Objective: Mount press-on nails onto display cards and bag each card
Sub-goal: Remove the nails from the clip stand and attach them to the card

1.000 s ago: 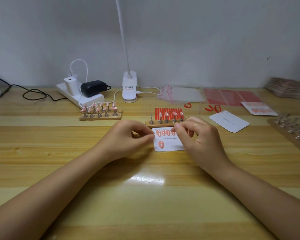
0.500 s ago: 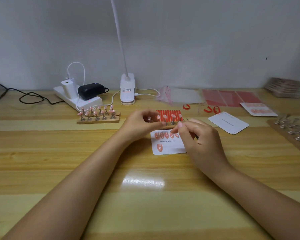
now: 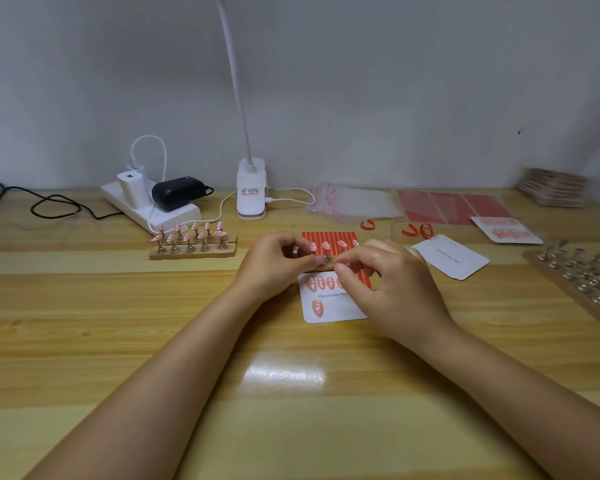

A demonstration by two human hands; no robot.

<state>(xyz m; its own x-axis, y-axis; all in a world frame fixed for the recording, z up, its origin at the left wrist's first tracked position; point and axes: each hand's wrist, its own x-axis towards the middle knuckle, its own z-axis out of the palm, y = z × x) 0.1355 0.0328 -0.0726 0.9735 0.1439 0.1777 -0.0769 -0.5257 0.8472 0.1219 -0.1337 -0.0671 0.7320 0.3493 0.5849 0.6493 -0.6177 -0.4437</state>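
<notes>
Pinching a nail stand, left hand; right hand curled (grip contents unclear).

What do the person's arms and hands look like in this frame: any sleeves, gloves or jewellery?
Both forearms are bare right to the frame's lower edge: no sleeves show. The left hand and right hand wear no gloves, and no rings, watch or bracelets are visible. The fingernails that show are short and look unpainted. No markings appear on either arm.

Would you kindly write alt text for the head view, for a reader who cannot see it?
Both hands meet over a small wooden nail stand: the left hand pinches a metal peg, the right hand curls beside it. A white display card with pink press-on nails lies just below on the wooden table.
</notes>
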